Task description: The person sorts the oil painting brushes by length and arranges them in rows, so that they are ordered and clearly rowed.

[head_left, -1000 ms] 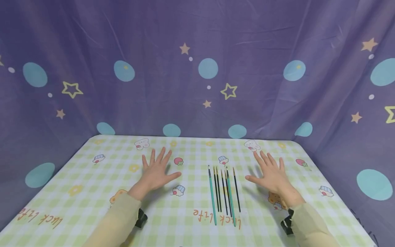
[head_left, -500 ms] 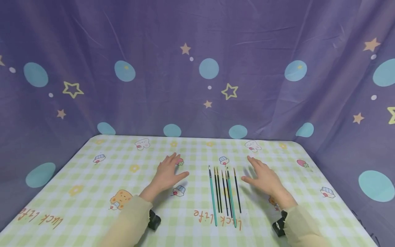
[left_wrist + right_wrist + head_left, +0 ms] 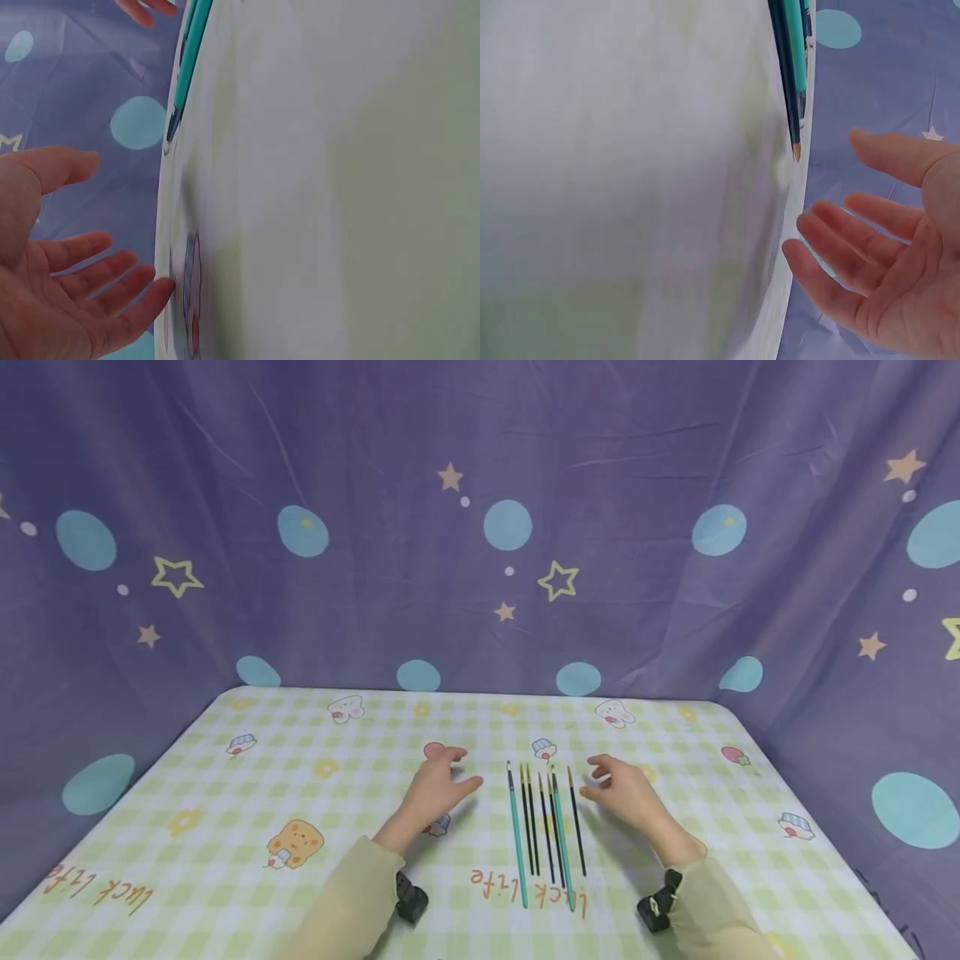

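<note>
Several paintbrushes lie side by side on the table, bristles pointing away from me. Two have long teal handles: a left teal paintbrush at the row's left end and another teal paintbrush toward the right. Between and beside them are shorter black ones, with one black paintbrush outermost on the right. My left hand hovers left of the row, fingers loosely bent, thumb apart, holding nothing. On the other side, my right hand is close to the outermost black brush, fingers relaxed and curved, also holding nothing.
A green-and-white checked tablecloth with printed cupcakes and lettering covers the table. Behind it hangs a purple curtain with stars and blue dots. A black wrist camera sits at the left cuff, and another black wrist camera at the right.
Both hands have moved inward toward the paintbrushes, the left going right and the right going left. Their spread fingers have relaxed into a loose bend. The brushes have not moved.
</note>
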